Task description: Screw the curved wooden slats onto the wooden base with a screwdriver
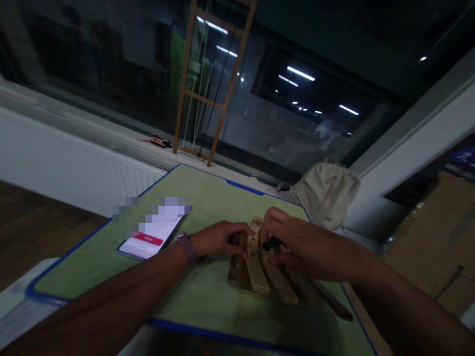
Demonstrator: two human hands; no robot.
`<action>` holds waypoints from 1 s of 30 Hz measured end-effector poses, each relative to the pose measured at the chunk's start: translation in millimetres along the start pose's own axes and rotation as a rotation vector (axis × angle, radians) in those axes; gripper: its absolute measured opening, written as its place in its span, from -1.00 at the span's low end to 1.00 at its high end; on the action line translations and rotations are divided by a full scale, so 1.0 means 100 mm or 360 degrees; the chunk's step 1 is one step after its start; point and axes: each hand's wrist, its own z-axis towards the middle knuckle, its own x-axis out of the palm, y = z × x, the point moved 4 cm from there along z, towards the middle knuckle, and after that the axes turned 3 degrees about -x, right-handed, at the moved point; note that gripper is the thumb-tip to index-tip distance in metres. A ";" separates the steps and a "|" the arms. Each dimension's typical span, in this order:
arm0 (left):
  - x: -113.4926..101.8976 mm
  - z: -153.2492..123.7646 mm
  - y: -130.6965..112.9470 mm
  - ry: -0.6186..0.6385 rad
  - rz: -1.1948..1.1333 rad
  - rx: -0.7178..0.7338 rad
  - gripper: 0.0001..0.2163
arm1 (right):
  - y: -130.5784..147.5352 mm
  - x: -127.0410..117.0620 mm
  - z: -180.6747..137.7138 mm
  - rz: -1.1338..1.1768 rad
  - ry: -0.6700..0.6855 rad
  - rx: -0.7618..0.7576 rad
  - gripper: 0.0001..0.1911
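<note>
A small wooden piece with several slats (256, 277) lies on the green tabletop (208, 301) in front of me. My left hand (224, 240) grips its left side, thumb and fingers curved around the edge. A watch with a purple strap (190, 248) is on my left wrist. My right hand (285, 237) is closed around a screwdriver with a black handle (272, 243), held low over the slats. Its thin shaft points left toward a dark screw spot on one slat; whether the tip touches is too blurred to tell. My right fingers partly hide the wood.
A phone with a lit screen (148, 242) lies on the table's left. Beyond the table, a wooden frame with cords (217, 104) leans at the dark window. A pale backpack (326, 190) sits behind the right corner, a cardboard box (434, 237) at right, a radiator (74, 153) at left.
</note>
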 end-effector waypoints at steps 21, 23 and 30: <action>0.02 -0.03 0.09 0.0086 -0.0136 -0.0101 -0.54 | -0.18 -0.09 0.09 -0.0443 0.0050 0.0084 -0.75; 0.02 -0.03 0.07 0.0089 -0.0146 -0.0103 -0.53 | -0.24 -0.05 0.07 -0.0527 0.0022 0.0166 -0.72; 0.00 -0.02 0.02 0.0066 -0.0102 -0.0137 -0.53 | 0.01 0.04 -0.06 -0.0448 -0.0154 0.0024 -0.79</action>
